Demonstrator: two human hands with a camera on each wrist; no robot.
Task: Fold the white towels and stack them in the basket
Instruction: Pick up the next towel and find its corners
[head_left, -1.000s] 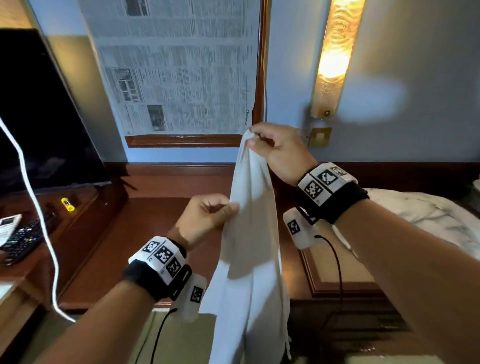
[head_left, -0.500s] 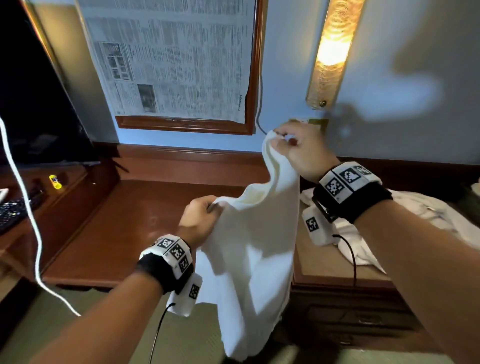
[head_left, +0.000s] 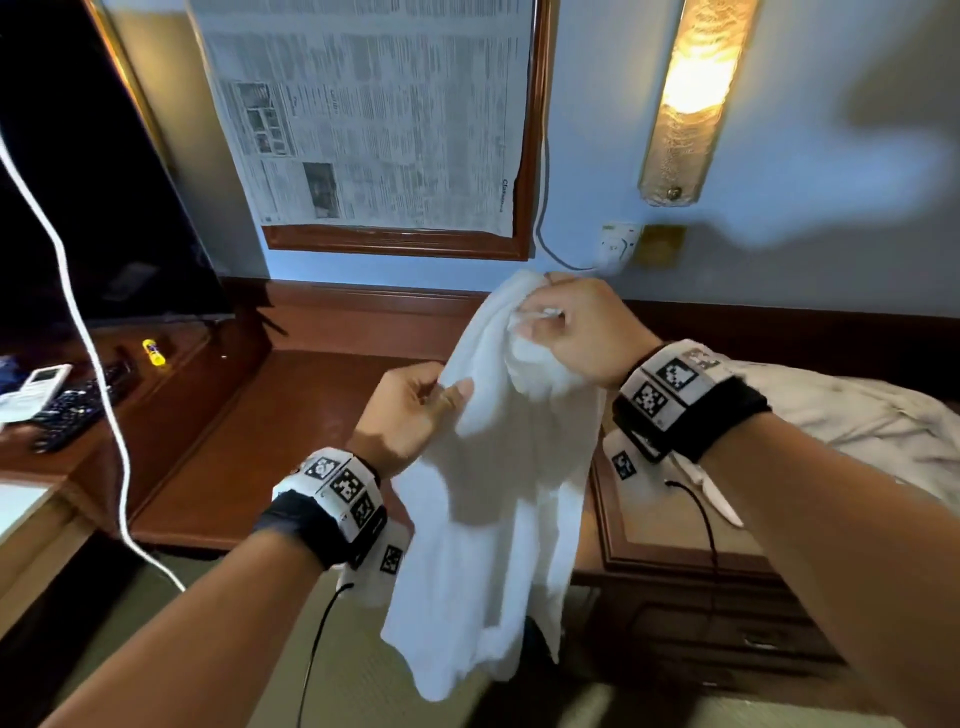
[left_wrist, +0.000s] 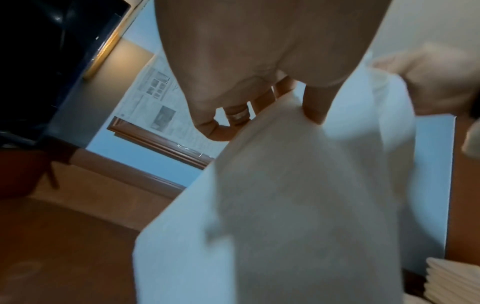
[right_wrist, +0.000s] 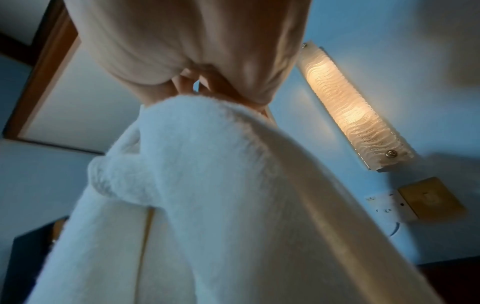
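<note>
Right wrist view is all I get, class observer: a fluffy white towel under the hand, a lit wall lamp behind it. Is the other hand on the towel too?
Observer: Yes. In the head view the left hand pinches the fluffy white towel lower down than the right hand.
Operator: Does the towel touch any furniture?
Observer: It seems not. It hangs free in front of the brown wooden desk, with its bottom edge above the floor.
Operator: Any more towels nearby?
Observer: Crumpled white cloth lies on the surface at the right, and the left wrist view shows a stack of folded white cloths at its lower right corner. I see no basket.
</note>
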